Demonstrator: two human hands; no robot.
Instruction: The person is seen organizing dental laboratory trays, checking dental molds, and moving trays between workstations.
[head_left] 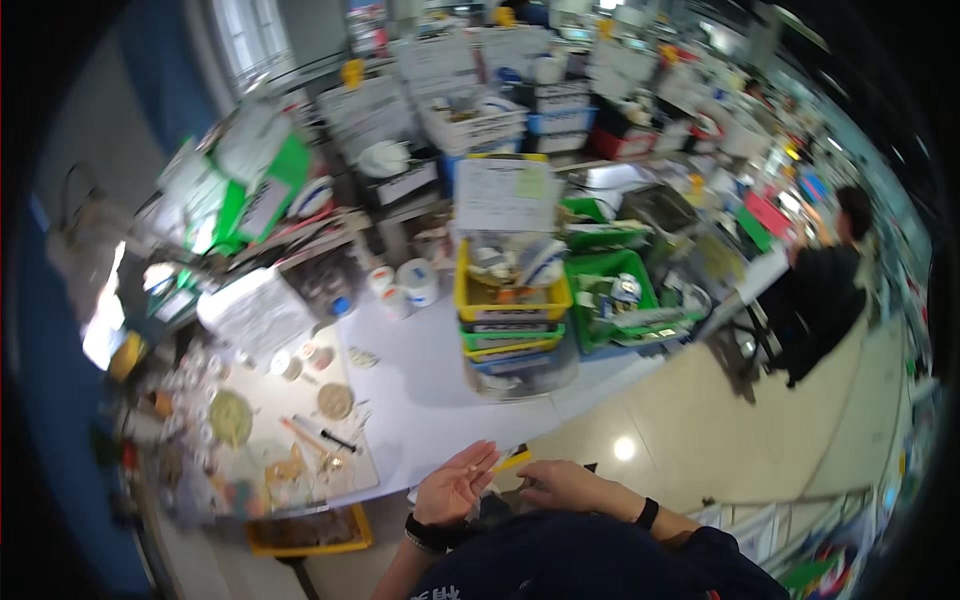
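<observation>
My left hand (458, 487) is turned palm up just off the table's front edge, its fingers stretched out. A tiny pale speck lies on the palm, too small to name. Close by on the right, my right hand (562, 485) has its fingers curled in toward the left one, and whatever is between them is hidden. Between the two hands shows a yellow-edged piece (514, 459), partly covered and blurred. Neither hand touches the white table (440, 425). Dark bands circle both wrists.
A stack of yellow and green bins (512, 310) stands on the table, beside a green bin (610, 300) of packets. At left, a work mat (345, 455) holds small jars, a round tan disc (335, 401) and a black pen-like tool (339, 441). A seated person (825, 290) is at right.
</observation>
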